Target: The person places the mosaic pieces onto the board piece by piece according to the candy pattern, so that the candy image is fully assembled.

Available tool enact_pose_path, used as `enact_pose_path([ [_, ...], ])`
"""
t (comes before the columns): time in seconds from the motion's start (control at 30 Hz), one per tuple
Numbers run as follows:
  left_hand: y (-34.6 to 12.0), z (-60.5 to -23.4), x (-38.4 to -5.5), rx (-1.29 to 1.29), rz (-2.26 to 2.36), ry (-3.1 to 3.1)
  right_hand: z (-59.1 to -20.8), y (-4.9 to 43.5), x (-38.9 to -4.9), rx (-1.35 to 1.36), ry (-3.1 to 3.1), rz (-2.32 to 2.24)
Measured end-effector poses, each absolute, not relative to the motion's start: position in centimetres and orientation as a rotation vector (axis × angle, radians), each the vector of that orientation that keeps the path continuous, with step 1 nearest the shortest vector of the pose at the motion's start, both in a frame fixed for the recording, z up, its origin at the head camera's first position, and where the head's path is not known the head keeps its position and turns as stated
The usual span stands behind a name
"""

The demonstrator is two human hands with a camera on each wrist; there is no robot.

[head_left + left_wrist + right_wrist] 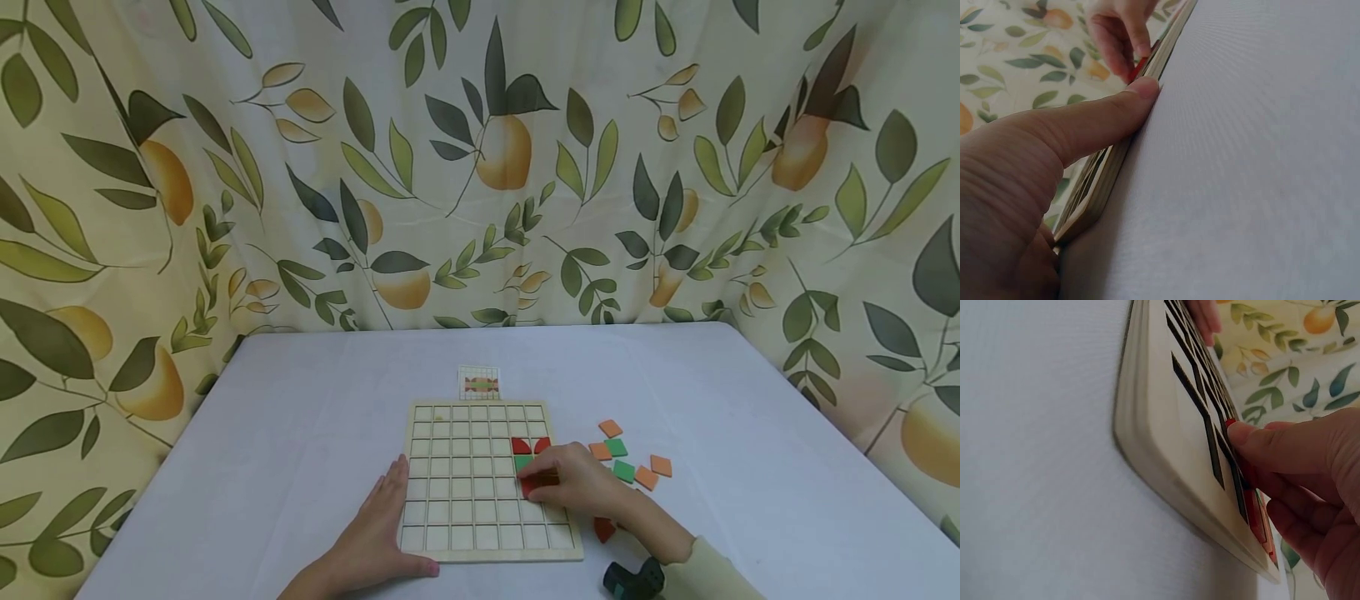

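A wooden grid board (461, 489) lies on the table with red and green tiles in its right-hand columns. My right hand (581, 482) is over that side and pinches a red tile (529, 486) between thumb and fingers, low over the squares. Just beyond are a green tile (522, 461) and a red quarter-round tile (521, 446); the fingers hide part of this area. My left hand (367, 537) rests at the board's near left corner, fingers along the left side and thumb (1110, 119) on the front edge.
Several loose orange and green tiles, among them an orange tile (646, 477), lie right of the board. A red piece (603, 529) lies near my right forearm. Behind the board is a pattern card (478, 372). A black device (633, 578) is by the right sleeve.
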State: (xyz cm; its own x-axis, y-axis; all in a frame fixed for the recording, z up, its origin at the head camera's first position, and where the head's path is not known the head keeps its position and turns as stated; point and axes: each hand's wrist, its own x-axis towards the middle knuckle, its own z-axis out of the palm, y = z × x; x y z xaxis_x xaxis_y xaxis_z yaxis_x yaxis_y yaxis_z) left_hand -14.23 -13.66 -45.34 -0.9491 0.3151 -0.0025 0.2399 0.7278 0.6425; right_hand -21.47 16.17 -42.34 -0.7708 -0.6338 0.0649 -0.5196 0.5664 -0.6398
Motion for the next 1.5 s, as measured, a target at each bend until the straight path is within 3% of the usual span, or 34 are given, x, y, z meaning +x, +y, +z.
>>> enact_pose_path([
  [0.57,-13.76,-45.53,-14.16,0.48,1.011,2.834,-42.54,16.82,-21.19,-0.874,2.629,-1.124],
  [1.5,-13.73,-45.54,-14.2,0.463,1.028,2.821,-42.84,16.35,-21.37,-0.973,2.684,-1.064],
])
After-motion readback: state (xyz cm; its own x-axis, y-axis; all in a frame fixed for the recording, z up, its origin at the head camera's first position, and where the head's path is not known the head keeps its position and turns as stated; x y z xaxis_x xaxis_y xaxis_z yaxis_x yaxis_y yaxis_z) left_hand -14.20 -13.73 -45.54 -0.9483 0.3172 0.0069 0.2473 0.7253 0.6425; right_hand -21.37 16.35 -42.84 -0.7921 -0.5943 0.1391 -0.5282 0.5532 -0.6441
